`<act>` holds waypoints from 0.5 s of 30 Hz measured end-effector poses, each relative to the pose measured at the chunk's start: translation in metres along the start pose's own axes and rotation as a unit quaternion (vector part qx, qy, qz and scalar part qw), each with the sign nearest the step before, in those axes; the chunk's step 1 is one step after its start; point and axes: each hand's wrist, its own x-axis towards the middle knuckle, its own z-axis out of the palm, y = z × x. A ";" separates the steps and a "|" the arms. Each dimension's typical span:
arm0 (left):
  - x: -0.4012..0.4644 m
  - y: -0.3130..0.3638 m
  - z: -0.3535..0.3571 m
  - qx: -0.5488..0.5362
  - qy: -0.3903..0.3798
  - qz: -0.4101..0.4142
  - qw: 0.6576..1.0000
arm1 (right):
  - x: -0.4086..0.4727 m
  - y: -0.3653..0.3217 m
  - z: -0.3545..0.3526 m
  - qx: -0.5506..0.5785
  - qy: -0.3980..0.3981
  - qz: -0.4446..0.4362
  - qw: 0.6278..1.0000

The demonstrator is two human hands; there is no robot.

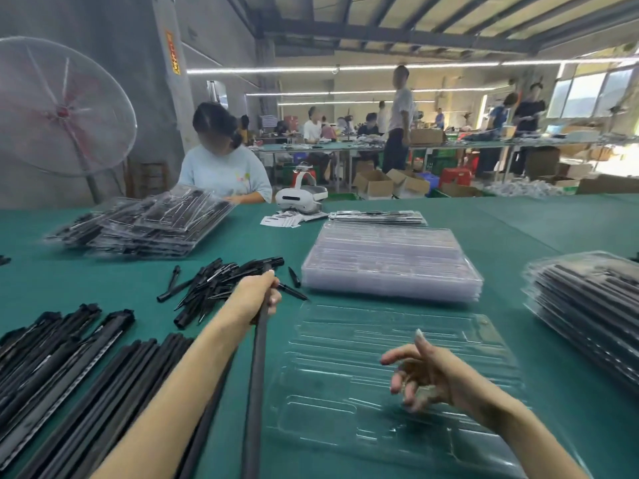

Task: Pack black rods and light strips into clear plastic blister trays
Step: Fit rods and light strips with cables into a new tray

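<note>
My left hand point(257, 299) grips a long black rod point(257, 375) near its far end, and the rod runs back toward me just left of an empty clear blister tray point(345, 344) lying open on the green table. My right hand point(425, 375) hovers over the tray's middle, fingers loosely spread and holding nothing. More long black rods point(138, 392) and light strips point(52, 368) lie in rows at the near left. A heap of short black spikes point(221, 285) sits beyond my left hand.
A stack of empty clear trays point(390, 261) stands behind the open one. Filled trays are piled at the right edge point(594, 312) and far left point(148, 223). A white headset point(301, 198) and a seated person point(224, 167) are across the table; a large fan point(58, 108) stands left.
</note>
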 end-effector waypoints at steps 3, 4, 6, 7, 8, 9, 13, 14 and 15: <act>-0.005 -0.011 0.032 -0.087 0.137 0.072 0.984 | -0.005 0.003 -0.024 0.039 -0.168 0.090 0.981; -0.007 -0.018 0.040 -0.131 0.147 0.080 0.977 | -0.010 0.004 -0.034 0.036 -0.179 0.102 0.978; -0.010 -0.033 0.051 -0.198 0.118 0.066 0.971 | -0.021 0.005 -0.057 0.023 -0.119 0.088 0.989; -0.011 -0.040 0.055 -0.211 0.097 0.057 0.971 | -0.027 0.006 -0.071 0.015 -0.053 0.051 0.997; -0.011 -0.047 0.058 -0.212 0.080 0.053 0.973 | -0.034 0.006 -0.082 -0.010 0.022 0.012 1.000; -0.011 -0.054 0.060 -0.195 0.066 0.054 0.977 | -0.041 0.006 -0.091 -0.056 0.086 -0.014 0.995; -0.016 -0.075 0.056 0.113 0.046 0.095 0.988 | -0.057 0.008 -0.095 -0.276 0.190 -0.032 0.942; -0.017 -0.078 0.051 0.233 0.052 0.115 0.964 | -0.056 0.009 -0.093 -0.341 0.211 -0.028 0.915; -0.016 -0.081 0.047 0.313 0.053 0.131 0.939 | -0.055 0.011 -0.093 -0.393 0.224 -0.025 0.891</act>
